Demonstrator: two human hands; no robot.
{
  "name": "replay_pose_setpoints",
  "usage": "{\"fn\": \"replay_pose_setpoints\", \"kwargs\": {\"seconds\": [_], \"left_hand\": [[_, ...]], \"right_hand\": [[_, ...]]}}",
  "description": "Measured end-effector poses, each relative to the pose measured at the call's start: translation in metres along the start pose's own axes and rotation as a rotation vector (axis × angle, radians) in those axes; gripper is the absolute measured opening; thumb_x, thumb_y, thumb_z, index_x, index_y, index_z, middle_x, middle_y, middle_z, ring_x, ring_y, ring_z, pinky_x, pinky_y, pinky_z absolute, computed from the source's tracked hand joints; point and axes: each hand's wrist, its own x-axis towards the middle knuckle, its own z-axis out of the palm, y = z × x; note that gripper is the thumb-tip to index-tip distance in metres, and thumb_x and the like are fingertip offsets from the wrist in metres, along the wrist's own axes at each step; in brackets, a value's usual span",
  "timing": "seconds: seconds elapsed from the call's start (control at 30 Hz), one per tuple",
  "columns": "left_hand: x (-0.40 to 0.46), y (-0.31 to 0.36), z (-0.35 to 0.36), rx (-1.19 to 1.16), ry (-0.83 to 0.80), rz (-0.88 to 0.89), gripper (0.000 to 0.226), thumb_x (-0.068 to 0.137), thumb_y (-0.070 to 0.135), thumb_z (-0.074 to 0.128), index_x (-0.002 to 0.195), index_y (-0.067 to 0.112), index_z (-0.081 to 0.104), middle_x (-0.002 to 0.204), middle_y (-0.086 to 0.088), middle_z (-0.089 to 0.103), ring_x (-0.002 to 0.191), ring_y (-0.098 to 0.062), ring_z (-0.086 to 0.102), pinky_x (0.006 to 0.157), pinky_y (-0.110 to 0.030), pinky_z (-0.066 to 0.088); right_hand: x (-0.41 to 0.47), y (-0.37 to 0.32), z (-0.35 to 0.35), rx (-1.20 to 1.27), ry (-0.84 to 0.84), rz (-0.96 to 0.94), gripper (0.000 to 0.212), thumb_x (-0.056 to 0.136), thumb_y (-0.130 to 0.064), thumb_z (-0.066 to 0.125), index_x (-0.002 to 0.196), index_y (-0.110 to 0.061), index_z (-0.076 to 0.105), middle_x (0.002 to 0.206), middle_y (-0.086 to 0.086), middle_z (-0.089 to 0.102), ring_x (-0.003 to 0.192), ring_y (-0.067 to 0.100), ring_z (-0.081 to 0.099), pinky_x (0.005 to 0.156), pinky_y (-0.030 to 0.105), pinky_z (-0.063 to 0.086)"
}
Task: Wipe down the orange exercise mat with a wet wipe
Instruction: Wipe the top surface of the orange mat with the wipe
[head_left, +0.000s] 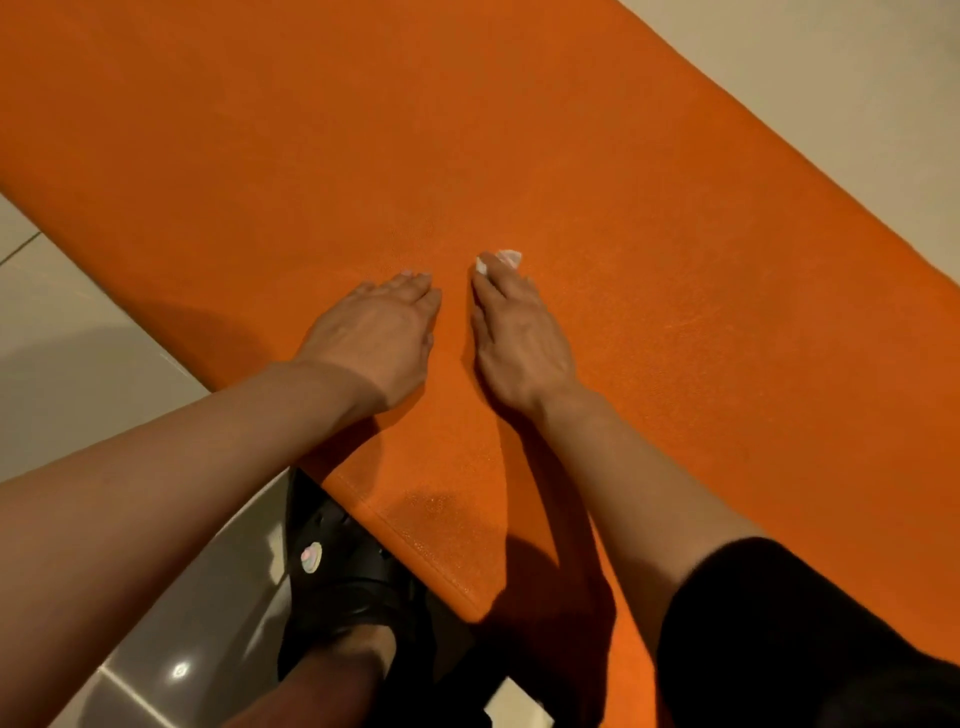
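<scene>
Across the floor tiles, the orange exercise mat (519, 156) lies flat and fills most of my view, its near edge running diagonally past a black sandal (337, 577). I see the wet wipe (508, 257) only as a small white scrap poking out ahead of the right hand (519, 343), which lies flat on the mat with straight fingers pressing the wipe down, not clenched round it. The left hand (376, 338) rests just beside it, palm down, fingers straight, holding nothing. My worry is that wipe: it looks bunched small under the fingertips, so I judge a stroke would cover a thin strip and leave streaks. With only flat pressure holding it, the textured surface could drag it out from under the fingers or roll it up. Both arms lean on the mat near its edge, and a hard push might slide the mat on the glossy tile floor (78, 338). I can't tell how much is already wiped.
</scene>
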Motion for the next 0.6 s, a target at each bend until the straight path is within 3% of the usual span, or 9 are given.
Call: {"fn": "replay_pose_setpoints", "kwargs": {"seconds": [0.2,0.27,0.4,0.53,0.6], "left_hand": [[-0.018,-0.004,0.000,0.015,-0.028,0.015,0.055,0.104,0.027,0.028,0.154,0.014,0.011,0.162,-0.003,0.001,0.149,-0.015,0.002,0.120,-0.034,0.002],[-0.023,-0.003,0.001,0.013,-0.023,0.016,0.055,0.104,0.027,0.029,0.154,0.014,0.011,0.162,-0.003,0.000,0.149,-0.015,0.002,0.120,-0.034,0.002],[-0.032,-0.006,0.002,0.009,-0.021,0.024,0.055,0.104,0.028,0.029,0.154,0.015,0.014,0.162,-0.003,0.003,0.149,-0.014,0.004,0.119,-0.035,0.003],[-0.048,-0.022,-0.001,0.000,-0.044,0.010,0.055,0.104,0.031,0.029,0.155,0.018,0.013,0.162,0.000,0.004,0.149,-0.013,0.003,0.120,-0.035,0.002],[-0.055,-0.028,-0.001,-0.009,-0.041,-0.008,0.054,0.104,0.031,0.029,0.154,0.019,0.014,0.162,0.000,0.004,0.149,-0.013,0.002,0.119,-0.034,0.002]], "right_hand": [[-0.067,0.018,-0.005,-0.026,0.070,0.371,0.052,0.106,-0.025,0.029,0.154,-0.009,0.018,0.162,0.007,0.010,0.150,0.021,0.006,0.122,0.030,0.002],[-0.043,-0.007,0.001,0.051,0.037,0.339,0.053,0.106,-0.025,0.031,0.153,-0.006,0.018,0.162,0.009,0.009,0.150,0.022,0.005,0.120,0.028,0.002],[-0.020,-0.030,0.006,0.118,-0.084,0.068,0.052,0.106,-0.022,0.032,0.154,-0.008,0.017,0.163,0.005,0.007,0.150,0.018,0.004,0.120,0.025,0.003],[-0.075,0.001,-0.003,0.043,-0.047,0.244,0.053,0.106,-0.026,0.028,0.156,-0.017,0.013,0.163,0.001,0.006,0.150,0.019,0.003,0.122,0.036,0.010],[-0.083,-0.006,-0.001,0.042,-0.032,0.309,0.054,0.106,-0.026,0.030,0.155,-0.013,0.013,0.163,0.002,0.006,0.150,0.019,0.005,0.122,0.032,0.008]]}}
